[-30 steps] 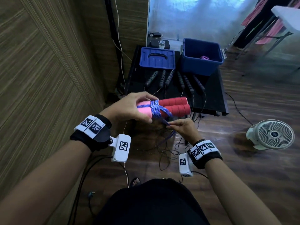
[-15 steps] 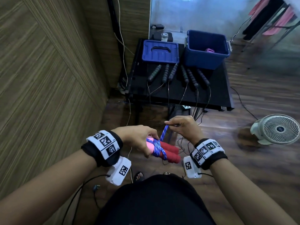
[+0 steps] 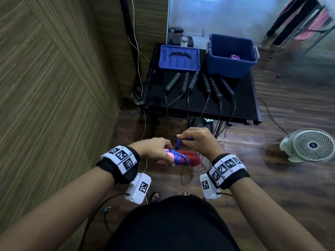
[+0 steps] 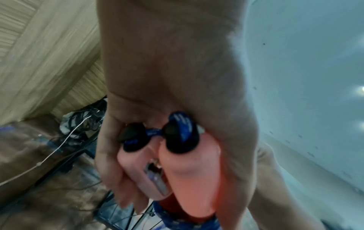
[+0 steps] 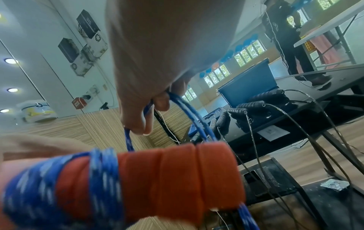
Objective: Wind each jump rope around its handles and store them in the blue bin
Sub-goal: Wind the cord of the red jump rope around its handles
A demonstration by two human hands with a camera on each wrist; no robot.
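Observation:
My left hand (image 3: 157,149) grips the two red and pink jump rope handles (image 3: 190,159) side by side, low in front of my body. Blue rope (image 3: 178,159) is wound around them in several turns. My right hand (image 3: 196,141) pinches the loose end of the blue rope (image 5: 178,107) just above the handles. The left wrist view shows the pink handle ends with their black caps (image 4: 179,137) inside my curled fingers (image 4: 110,163). The open blue bin (image 3: 231,56) stands at the back right of the black table (image 3: 241,109), with something pink inside (image 3: 234,56).
The blue bin lid (image 3: 178,57) lies left of the bin. Several dark-handled jump ropes (image 3: 200,84) lie in a row on the table, their cords hanging over its front edge to the wooden floor. A white fan (image 3: 311,144) sits on the floor at right. A panelled wall (image 3: 54,87) stands at left.
Both hands and the handles dropped from chest height to lower, nearer my body. My right hand moved from under the handles to above them, taking the rope end up.

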